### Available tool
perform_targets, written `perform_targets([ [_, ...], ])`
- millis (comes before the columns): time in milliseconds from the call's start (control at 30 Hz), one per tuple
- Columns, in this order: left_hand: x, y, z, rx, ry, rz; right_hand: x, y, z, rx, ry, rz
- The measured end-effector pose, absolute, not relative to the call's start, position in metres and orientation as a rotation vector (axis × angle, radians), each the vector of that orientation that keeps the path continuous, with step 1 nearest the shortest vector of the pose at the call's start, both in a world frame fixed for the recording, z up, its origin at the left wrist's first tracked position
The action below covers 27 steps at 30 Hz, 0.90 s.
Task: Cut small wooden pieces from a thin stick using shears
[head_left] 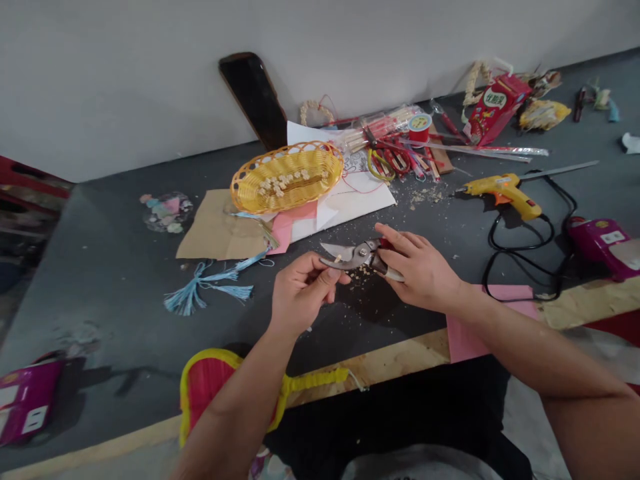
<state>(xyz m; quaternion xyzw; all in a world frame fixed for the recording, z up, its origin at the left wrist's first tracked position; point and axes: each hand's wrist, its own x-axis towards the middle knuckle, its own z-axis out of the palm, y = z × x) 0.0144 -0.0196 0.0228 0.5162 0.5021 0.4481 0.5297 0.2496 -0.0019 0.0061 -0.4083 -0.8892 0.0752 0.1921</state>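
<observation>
Steel pruning shears (353,255) with a red grip are held up over the tabletop in the head view, their blades pointing toward the left hand (303,291). That hand is curled, its thumb and fingers closed around the blade end. The right hand (420,267) grasps the handles, its fingers wrapped over the red grip. A pale fleck (339,257) sits at the blades, and pale crumbs (367,280) are scattered on the dark grey table (100,267) below the shears.

Ahead of the hands, a yellow woven basket (287,177) holding pale pieces rests on white paper (345,207), pink paper and brown cardboard (215,227). A light blue tassel (193,290) lies just below the cardboard. Farther back are a bundle of sticks in clear plastic (380,130), a spool of red thread (419,127), scissors with yellow handles (380,163) and a red box (497,107).

To the right of the right hand lies a yellow glue gun (505,193), its black cord (520,250) looping toward a magenta device (600,240). A pink sheet (480,323) sticks out over the table's wooden edge. Near the left forearm, a red woven piece with a yellow braided border (215,380) lies at that edge.
</observation>
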Motion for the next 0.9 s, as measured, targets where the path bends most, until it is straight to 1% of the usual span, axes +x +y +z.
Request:
perform_targets([
  [233,0.0158,-0.0193,0.0238,1.249,1.189,1.038,0.2478,-0.0021,0.0043,-1.156,-2.509,0.134],
  [900,0.0175,-0.0212,0.0229,1.27,1.238,1.027,0.2452,-0.0032,0.0059,-1.158,-2.473,0.146],
])
